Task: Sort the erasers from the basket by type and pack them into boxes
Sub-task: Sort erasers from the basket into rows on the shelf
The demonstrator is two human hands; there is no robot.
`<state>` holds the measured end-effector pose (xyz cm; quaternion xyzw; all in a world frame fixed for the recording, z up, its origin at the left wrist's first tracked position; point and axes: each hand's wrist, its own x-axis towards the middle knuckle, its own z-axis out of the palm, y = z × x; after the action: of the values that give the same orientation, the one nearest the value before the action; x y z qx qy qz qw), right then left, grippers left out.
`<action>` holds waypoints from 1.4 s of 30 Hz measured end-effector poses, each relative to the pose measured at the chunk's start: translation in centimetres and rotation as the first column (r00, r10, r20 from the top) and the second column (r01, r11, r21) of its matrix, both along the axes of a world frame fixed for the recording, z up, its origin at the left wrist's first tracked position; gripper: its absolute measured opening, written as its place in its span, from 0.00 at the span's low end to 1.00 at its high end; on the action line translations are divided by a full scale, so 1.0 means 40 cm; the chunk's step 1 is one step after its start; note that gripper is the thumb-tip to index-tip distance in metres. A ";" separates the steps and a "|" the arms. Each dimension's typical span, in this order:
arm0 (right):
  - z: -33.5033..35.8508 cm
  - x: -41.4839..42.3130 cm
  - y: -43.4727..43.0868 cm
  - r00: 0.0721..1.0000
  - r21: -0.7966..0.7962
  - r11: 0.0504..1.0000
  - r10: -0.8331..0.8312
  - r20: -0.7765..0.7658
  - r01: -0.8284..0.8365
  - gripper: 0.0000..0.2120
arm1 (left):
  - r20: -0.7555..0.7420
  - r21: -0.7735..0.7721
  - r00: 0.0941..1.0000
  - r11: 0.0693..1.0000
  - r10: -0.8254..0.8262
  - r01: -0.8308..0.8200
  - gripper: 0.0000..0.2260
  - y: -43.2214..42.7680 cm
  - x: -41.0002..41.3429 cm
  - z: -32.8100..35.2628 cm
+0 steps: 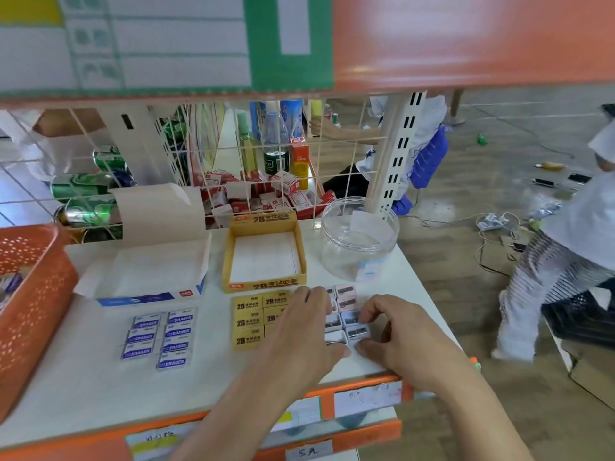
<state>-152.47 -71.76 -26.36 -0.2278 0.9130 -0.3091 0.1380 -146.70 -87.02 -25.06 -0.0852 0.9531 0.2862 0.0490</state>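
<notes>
Three sorted groups lie on the white shelf (100,387): several blue-and-white erasers (159,337) at left, yellow 2B erasers (249,321) in the middle, small pale pink and white erasers (346,311) at right. My left hand (299,334) lies over the yellow and pale groups, its fingertips at the left edge of the pale block. My right hand (396,334) curls round the block's right and near sides, thumb and fingers touching it. Behind stand an open blue-white box (149,277), an open yellow 2B box (266,257) and a clear plastic jar (359,241). The orange basket (33,294) is at far left.
A wire grid (233,168) backs the shelf, with cans, bottles and red-white packs behind it. An orange shelf (466,38) hangs overhead. The shelf's front edge carries orange price-tag rails. At the right, people are on the floor among cables.
</notes>
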 end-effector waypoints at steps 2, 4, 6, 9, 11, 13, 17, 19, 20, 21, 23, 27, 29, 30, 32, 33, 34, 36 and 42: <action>0.000 0.000 0.000 1.000 -0.002 1.000 0.002 0.005 -0.002 0.13 | -0.001 0.001 1.000 1.000 -0.005 0.005 0.19 -0.001 -0.001 0.000; 0.002 0.000 -0.001 1.000 -0.003 1.000 -0.001 0.008 0.001 0.13 | -0.005 0.005 1.000 1.000 -0.009 0.009 0.19 -0.001 -0.002 0.000; 0.004 0.001 0.000 1.000 0.001 1.000 -0.002 0.010 0.002 0.13 | -0.017 0.004 1.000 1.000 -0.012 0.012 0.20 -0.002 -0.003 -0.001; 0.010 0.003 0.000 1.000 0.008 1.000 -0.006 0.000 0.006 0.13 | -0.052 0.011 0.998 1.000 -0.019 0.020 0.19 -0.007 0.001 0.001; 0.015 0.004 -0.004 0.999 -0.002 1.000 -0.002 -0.044 0.002 0.13 | -0.072 0.035 0.997 0.999 -0.019 0.021 0.19 -0.015 0.006 0.004; 0.024 0.008 -0.019 0.994 -0.026 1.000 -0.003 -0.110 0.000 0.13 | -0.098 0.046 0.995 0.999 -0.010 0.014 0.19 -0.035 0.014 0.015; 0.052 0.019 -0.097 0.962 -0.138 0.988 0.027 -0.272 -0.067 0.15 | -0.206 -0.007 0.977 0.999 0.049 -0.052 0.19 -0.119 0.046 0.063; 0.068 0.033 -0.162 0.943 -0.160 0.979 0.069 -0.326 -0.127 0.14 | -0.255 -0.039 0.960 0.991 0.114 -0.128 0.19 -0.180 0.075 0.087; 0.075 0.042 -0.200 0.933 -0.154 0.975 0.098 -0.347 -0.160 0.13 | -0.281 -0.054 0.947 0.983 0.153 -0.175 0.19 -0.212 0.093 0.099; 0.083 0.053 -0.239 0.921 -0.146 0.969 0.132 -0.366 -0.197 0.13 | -0.314 -0.075 0.931 0.972 0.187 -0.221 0.19 -0.247 0.114 0.110; 0.101 0.078 -0.325 0.897 -0.128 0.953 0.206 -0.391 -0.275 0.14 | -0.361 -0.117 0.900 0.945 0.246 -0.305 0.19 -0.318 0.169 0.134; 0.156 0.145 -0.506 0.815 -0.074 0.885 0.386 -0.433 -0.459 0.15 | -0.380 -0.154 0.859 0.892 0.343 -0.425 0.19 -0.478 0.300 0.159; 0.183 0.184 -0.590 0.787 -0.079 0.847 0.449 -0.424 -0.526 0.15 | -0.404 -0.121 0.819 0.863 0.408 -0.490 0.15 -0.564 0.356 0.157; 0.193 0.202 -0.631 0.772 -0.089 0.825 0.476 -0.421 -0.558 0.14 | -0.403 -0.118 0.793 0.833 0.457 -0.540 0.13 -0.606 0.380 0.155; 0.207 0.239 -0.712 0.736 -0.081 0.787 0.529 -0.424 -0.612 0.13 | -0.315 -0.151 0.763 0.764 0.565 -0.628 0.08 -0.691 0.420 0.144; 0.209 0.254 -0.753 0.717 -0.058 0.775 0.549 -0.429 -0.629 0.12 | -0.237 -0.165 0.754 0.739 0.613 -0.653 0.08 -0.730 0.435 0.139; 0.205 0.266 -0.792 0.703 -0.028 0.768 0.570 -0.425 -0.640 0.11 | -0.162 -0.173 0.749 0.729 0.642 -0.662 0.09 -0.770 0.447 0.129; 0.195 0.288 -0.860 0.678 0.044 0.748 0.624 -0.389 -0.662 0.09 | 0.018 -0.297 0.775 0.744 0.631 -0.599 0.09 -0.824 0.465 0.124; 0.164 0.358 -0.983 0.580 0.494 0.522 0.814 -0.043 -0.695 0.05 | 0.416 -0.485 0.842 0.867 0.342 -0.113 0.14 -0.870 0.469 0.126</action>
<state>-138.13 -111.08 -19.79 -0.6079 0.7730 0.0240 0.1800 -127.95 -121.82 -20.01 -0.2792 0.9310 0.0353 0.2324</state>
